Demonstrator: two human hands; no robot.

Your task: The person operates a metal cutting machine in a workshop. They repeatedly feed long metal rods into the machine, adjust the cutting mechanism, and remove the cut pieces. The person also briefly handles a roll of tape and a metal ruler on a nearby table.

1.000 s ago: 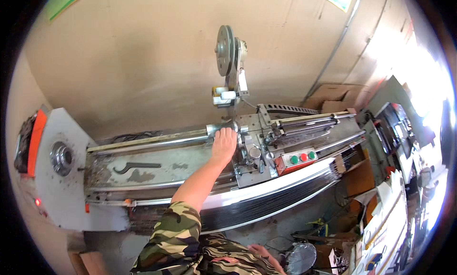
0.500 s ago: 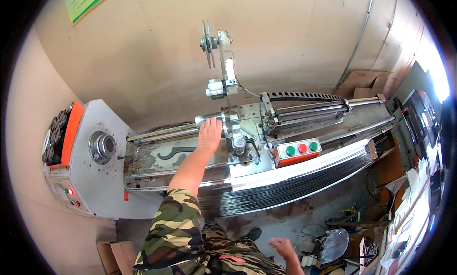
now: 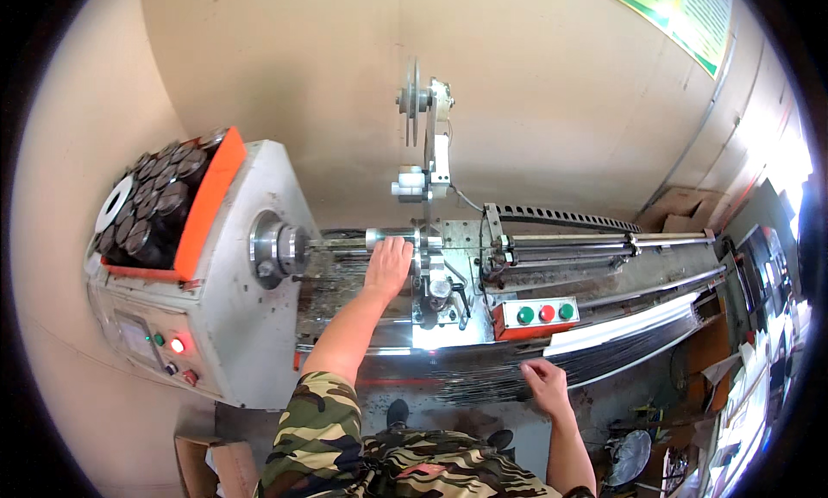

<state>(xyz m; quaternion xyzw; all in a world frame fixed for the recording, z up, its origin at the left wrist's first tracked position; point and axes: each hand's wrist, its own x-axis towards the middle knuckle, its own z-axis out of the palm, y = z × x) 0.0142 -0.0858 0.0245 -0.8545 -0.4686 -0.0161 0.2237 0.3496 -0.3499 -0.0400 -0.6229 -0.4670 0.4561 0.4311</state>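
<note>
Fingers [image 3: 398, 246] of the left hand [image 3: 387, 270] lie closed over a shiny metal cylinder [image 3: 373, 238], palm down, apparently gripping it; the thumb's hold underneath is hidden. This hold from above probably steadies the cylinder, which lies level above the machine bed, its right end beside a metal clamp assembly [image 3: 435, 265]. It sits roughly in line with the round chuck [image 3: 278, 250] to the left, likely so that both share one axis. The right hand [image 3: 550, 386] hangs apart, its fingers loosely curled and part open, with nothing visible in them, near a bundle of thin dark strands [image 3: 483, 382]. Above that hand, a button box [image 3: 536, 315] stands at the bed's front, presumably for easy reach. Farther out, a wheel [image 3: 413, 106] tops an upright arm behind the clamp, and an orange tray [image 3: 217, 206] of dark cylinders rests on the grey housing [image 3: 250, 343], its raised walls seemingly keeping them from rolling off.
</note>
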